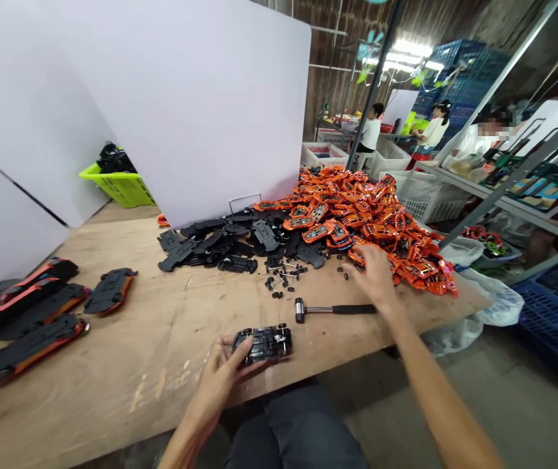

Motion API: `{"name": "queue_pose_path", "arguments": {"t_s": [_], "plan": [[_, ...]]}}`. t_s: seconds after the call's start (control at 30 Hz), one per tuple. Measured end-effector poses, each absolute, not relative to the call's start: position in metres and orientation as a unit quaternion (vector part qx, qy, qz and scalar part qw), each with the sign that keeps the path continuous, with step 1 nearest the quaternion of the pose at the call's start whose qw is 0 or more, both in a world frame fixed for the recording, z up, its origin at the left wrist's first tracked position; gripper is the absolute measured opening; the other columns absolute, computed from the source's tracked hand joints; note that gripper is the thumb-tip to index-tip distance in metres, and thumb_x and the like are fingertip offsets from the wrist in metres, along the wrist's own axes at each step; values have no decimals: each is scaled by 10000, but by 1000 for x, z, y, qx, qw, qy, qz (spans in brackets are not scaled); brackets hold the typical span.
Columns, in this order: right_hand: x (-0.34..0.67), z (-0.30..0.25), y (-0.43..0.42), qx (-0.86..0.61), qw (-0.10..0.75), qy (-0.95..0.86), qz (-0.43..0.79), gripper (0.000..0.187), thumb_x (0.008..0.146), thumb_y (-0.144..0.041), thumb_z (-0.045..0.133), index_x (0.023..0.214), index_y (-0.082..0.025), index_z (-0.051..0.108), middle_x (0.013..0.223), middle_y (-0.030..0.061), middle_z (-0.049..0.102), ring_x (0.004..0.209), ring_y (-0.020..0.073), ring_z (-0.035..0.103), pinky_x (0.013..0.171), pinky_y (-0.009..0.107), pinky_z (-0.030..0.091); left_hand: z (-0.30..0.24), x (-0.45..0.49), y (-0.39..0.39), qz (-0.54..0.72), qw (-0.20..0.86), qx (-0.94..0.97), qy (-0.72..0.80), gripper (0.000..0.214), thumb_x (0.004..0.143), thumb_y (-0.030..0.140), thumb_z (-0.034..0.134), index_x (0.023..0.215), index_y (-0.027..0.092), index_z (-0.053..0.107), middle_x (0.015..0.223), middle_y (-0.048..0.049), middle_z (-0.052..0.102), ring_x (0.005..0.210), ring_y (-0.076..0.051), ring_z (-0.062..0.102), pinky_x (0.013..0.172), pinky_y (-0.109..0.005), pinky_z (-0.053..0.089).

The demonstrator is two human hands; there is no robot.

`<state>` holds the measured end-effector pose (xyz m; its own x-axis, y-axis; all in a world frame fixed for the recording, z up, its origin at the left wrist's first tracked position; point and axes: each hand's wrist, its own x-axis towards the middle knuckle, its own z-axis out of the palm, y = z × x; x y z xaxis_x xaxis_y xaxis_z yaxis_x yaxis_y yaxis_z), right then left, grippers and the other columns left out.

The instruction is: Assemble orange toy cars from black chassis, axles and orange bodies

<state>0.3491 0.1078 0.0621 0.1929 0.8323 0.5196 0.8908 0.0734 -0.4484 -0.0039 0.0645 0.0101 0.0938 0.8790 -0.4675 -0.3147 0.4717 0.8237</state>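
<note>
My left hand point(226, 365) grips a toy car point(262, 345) over the table's front edge, thumb on top. Its black underside faces up, and small wheels show along its sides. Farther right, my right hand point(375, 277) is open, fingers apart, beside loose black wheels point(346, 276) and the near edge of a heap of orange toy car shells point(347, 208). Below that hand lies a hammer point(327, 309) with a black handle. Several axles with wheels point(282, 277) lie left of it, in front of a pile of black car bases point(224, 238).
Cars with black undersides and orange sides point(34, 345) rest at the left of the wooden table point(161, 352). White panels point(210, 98) stand behind, near a lime-green basket point(125, 185). Metal shelving point(493, 189) and blue crates point(552, 319) are on the right; several people sit farther back.
</note>
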Motion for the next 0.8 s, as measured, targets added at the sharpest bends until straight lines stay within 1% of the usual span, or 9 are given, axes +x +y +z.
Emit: {"name": "queue_pose_path", "arguments": {"t_s": [0.1,0.17,0.23,0.37,0.43,0.57,0.67,0.73,0.8], "plan": [[425,56,129,-760,280,-582,-68,575,882,-542,711,1301,-162,610,1393,267,570,1296,479,511,1030,720,411,7,-8,66,443,699,270,493,578,608,478,971,897,213,547,990,-45,744,990,-294,772,908,-503,666],[456,52,134,-764,261,-589,-35,604,838,-570,743,1256,-148,633,1306,266,631,1204,465,590,986,692,458,5,-8,66,455,678,281,505,584,605,503,965,889,210,547,974,-28,727,1010,-280,760,898,-484,673],[472,54,132,-747,266,-609,-6,564,833,-558,750,1228,-169,648,1228,205,695,1133,394,658,988,591,510,3,-6,65,459,662,285,519,600,588,516,968,891,210,549,955,-14,705,1019,-275,750,880,-474,679],[475,67,123,-701,359,-616,9,520,863,-560,726,1248,-221,645,1237,121,732,1128,316,693,1007,476,533,3,-5,63,452,659,291,526,598,596,529,954,897,218,542,966,-8,678,1018,-266,742,873,-474,679],[467,68,123,-687,378,-621,1,514,869,-545,725,1268,-230,645,1272,118,719,1147,319,677,1034,486,510,5,-5,62,450,658,301,524,578,622,525,938,910,221,539,992,-14,679,1018,-258,739,883,-472,675],[451,59,130,-695,344,-631,-22,543,800,-530,768,1225,-204,675,1250,152,698,1167,350,615,1078,548,442,6,-4,61,454,652,302,527,562,639,510,929,911,224,528,971,-12,678,995,-245,736,875,-461,674],[443,61,127,-690,460,-557,-36,646,759,-557,790,1262,-182,634,1246,169,673,1143,339,617,1028,533,483,6,-3,58,464,660,290,515,586,625,516,940,904,225,515,972,-11,675,993,-244,733,874,-471,674],[429,67,117,-664,544,-513,20,624,822,-558,742,1315,-206,595,1271,153,670,1135,307,643,989,481,525,7,-4,55,466,666,286,508,590,633,520,938,916,225,513,993,-15,682,991,-245,739,882,-477,670],[403,70,101,-641,547,-519,143,507,923,-555,638,1329,-254,598,1277,112,693,1091,271,684,940,424,561,10,-6,55,463,669,284,507,581,651,520,930,923,221,513,1005,-20,688,985,-244,745,893,-476,666]]}}
